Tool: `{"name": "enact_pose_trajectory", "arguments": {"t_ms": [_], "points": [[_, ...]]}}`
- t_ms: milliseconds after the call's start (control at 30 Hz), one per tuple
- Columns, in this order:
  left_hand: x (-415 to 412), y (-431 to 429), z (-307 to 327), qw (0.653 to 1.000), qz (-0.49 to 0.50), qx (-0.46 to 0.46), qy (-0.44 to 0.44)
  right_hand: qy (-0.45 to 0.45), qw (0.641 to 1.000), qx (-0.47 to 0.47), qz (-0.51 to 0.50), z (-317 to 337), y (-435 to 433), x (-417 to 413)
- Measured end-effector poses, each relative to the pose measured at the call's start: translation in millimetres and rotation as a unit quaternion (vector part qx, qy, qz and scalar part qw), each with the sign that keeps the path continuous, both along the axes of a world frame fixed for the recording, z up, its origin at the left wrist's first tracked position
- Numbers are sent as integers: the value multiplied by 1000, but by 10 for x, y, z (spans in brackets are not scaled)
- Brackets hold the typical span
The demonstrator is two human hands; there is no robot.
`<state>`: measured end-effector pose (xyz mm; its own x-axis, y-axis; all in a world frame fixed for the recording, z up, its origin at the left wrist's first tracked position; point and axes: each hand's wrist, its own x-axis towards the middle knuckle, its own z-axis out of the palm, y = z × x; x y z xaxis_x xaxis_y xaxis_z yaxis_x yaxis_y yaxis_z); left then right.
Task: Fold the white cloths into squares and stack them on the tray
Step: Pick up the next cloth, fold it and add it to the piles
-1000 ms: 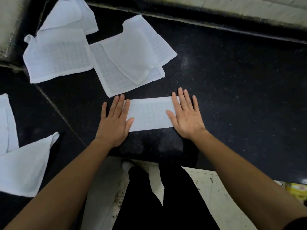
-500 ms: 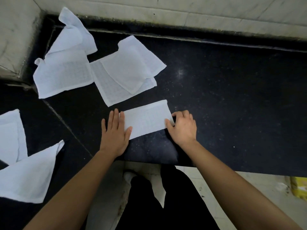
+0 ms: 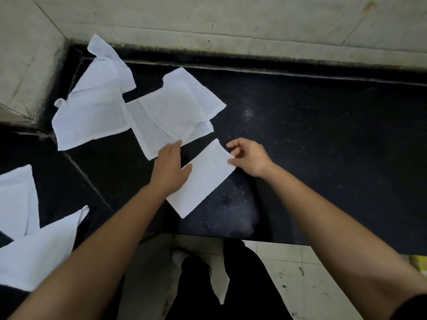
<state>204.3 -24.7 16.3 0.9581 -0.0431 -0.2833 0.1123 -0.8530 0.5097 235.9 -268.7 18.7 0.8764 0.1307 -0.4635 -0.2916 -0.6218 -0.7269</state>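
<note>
A folded white cloth (image 3: 204, 179), a long rectangle, lies slanted on the black counter (image 3: 323, 146) near its front edge. My left hand (image 3: 169, 168) rests flat on the cloth's left side, fingers straight. My right hand (image 3: 248, 155) pinches the cloth's far right corner between thumb and curled fingers. Unfolded white cloths (image 3: 171, 114) lie just beyond my left hand. More cloths (image 3: 92, 112) reach into the back left corner. No tray is in view.
Two more white cloths (image 3: 34, 245) lie on the counter at the far left. Tiled walls (image 3: 231, 24) close the back and left. The counter's front edge runs above the floor (image 3: 300, 280), where my dark trousers and a yellow object (image 3: 419, 264) show.
The folded cloth has turned from level to slanted. My right hand went from flat to pinching its right corner. My left hand slid forward along the cloth's left side.
</note>
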Motion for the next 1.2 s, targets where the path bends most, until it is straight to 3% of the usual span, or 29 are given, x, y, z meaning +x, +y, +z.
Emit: {"name": "enact_pose_trajectory", "arguments": {"t_ms": [200,300,467,633,1000,1200], "points": [[644,-378,223,986,-155,50,44,-51,991,-3,124,275,-184,190],[766,-477,270,973,-225,53,14,-65,990,1,127,388,-251,231],[831,-522,363,978,-168,75,-95,-116,990,-31,69,475,-262,238],[636,-306,285,968,-184,69,-155,-164,981,-81,68,352,-113,-34],[-215,212,-173,968,-199,85,-125,-175,961,-111,184,-183,430,-952],[-319,310,-299,964,-207,87,-140,-260,931,-132,221,-300,556,-1118]]}}
